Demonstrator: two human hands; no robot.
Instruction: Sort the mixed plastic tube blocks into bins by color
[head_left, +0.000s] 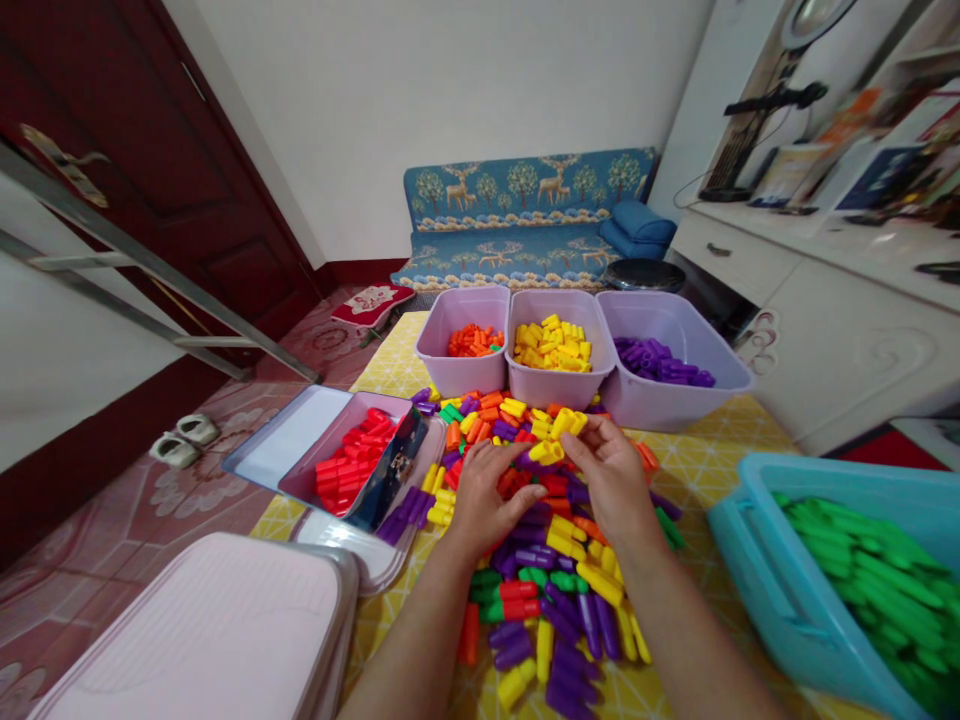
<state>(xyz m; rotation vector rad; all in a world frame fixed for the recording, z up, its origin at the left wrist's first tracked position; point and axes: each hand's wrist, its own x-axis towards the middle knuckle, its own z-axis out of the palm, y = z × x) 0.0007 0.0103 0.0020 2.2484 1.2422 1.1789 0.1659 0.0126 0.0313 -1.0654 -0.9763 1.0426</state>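
Observation:
A mixed pile of plastic marker caps and barrels in yellow, purple, red, orange and green covers the middle of the table. My right hand holds a few yellow marker caps between thumb and fingers, just above the pile's far part. My left hand rests low over the pile beside it, thumb spread away from the fingers; its fingertips come near the yellow caps. What lies under the left palm is hidden. Beyond the hands stand lilac bins with orange pieces, yellow pieces and purple pieces.
An open box of red pieces sits at left, near stacked pale lids. A turquoise tub of green pieces stands at right. The tablecloth is yellow. Behind are a blue sofa and a metal ladder.

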